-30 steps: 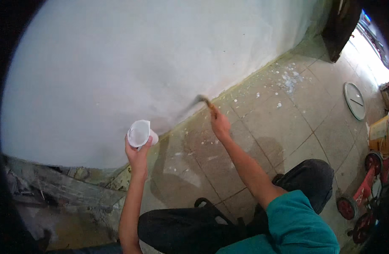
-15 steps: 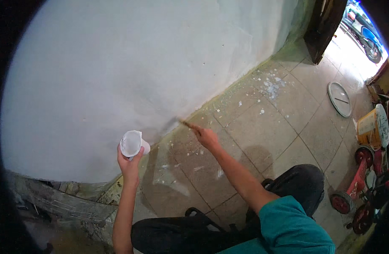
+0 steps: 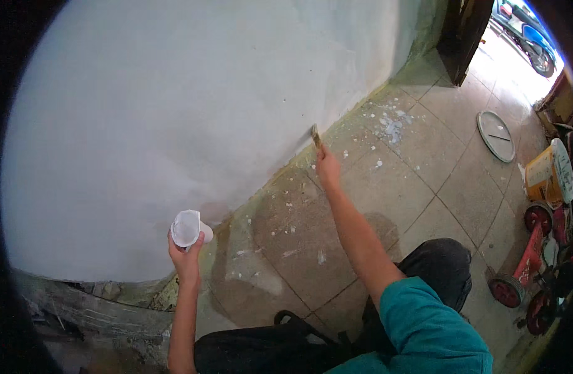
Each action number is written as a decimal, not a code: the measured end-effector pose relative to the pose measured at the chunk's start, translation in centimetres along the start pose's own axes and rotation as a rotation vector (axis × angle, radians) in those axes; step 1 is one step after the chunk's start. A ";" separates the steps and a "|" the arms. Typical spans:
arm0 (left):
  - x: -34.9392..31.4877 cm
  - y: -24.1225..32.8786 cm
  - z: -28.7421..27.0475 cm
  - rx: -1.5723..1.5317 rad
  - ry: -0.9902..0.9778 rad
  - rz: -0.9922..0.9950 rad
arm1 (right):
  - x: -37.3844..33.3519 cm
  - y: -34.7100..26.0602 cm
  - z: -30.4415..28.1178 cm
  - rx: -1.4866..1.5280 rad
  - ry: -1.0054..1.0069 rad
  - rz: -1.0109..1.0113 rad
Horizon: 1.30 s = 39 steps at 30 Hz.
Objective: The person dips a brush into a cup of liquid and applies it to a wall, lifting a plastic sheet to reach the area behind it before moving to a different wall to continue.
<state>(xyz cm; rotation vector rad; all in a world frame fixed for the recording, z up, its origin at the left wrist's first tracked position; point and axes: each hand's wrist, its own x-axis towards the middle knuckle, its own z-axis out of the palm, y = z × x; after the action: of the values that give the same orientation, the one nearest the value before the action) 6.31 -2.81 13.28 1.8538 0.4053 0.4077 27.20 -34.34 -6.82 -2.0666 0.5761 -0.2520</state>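
My left hand (image 3: pixel 185 258) is closed around a white cup (image 3: pixel 187 229), held close to the lower part of the white wall (image 3: pixel 143 124). Pale stuff coats the inside of the cup. Out in front, my right hand (image 3: pixel 328 168) grips the handle of a paintbrush (image 3: pixel 316 135). The brush's bristle end is at the wall, a little above where it meets the floor. Light and grey patches mark the wall between the two hands.
Paint drops spot the tiled floor (image 3: pixel 417 206). To the right lie a round lid (image 3: pixel 496 136), a yellow bucket (image 3: pixel 542 177) and a red wheeled toy (image 3: pixel 526 258). A dark door (image 3: pixel 464 40) stands at the far right, with a motorbike (image 3: pixel 535 40) beyond it.
My right hand has carried the paintbrush forward and to the right along the wall's base, and the brush now points up. The cup in my left hand has barely shifted.
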 end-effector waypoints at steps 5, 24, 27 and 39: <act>0.3 -0.1 0.3 -0.025 -0.020 0.010 | -5.5 4.2 2.3 0.005 -0.370 -0.258; 0.3 -1.4 1.3 -0.042 -0.034 -0.038 | 11.5 8.9 -0.4 0.042 -0.189 0.060; 0.4 -1.3 -2.0 0.026 -0.029 0.025 | 9.1 3.7 0.5 0.358 -0.297 0.098; 0.6 -1.4 -0.2 0.207 0.017 0.132 | -3.5 -15.9 -8.5 0.556 -0.955 -0.309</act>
<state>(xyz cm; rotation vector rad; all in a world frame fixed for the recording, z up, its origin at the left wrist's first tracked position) 6.61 -1.97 12.10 2.0867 0.3484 0.4862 25.62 -31.90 11.35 -1.4777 -0.3677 0.3648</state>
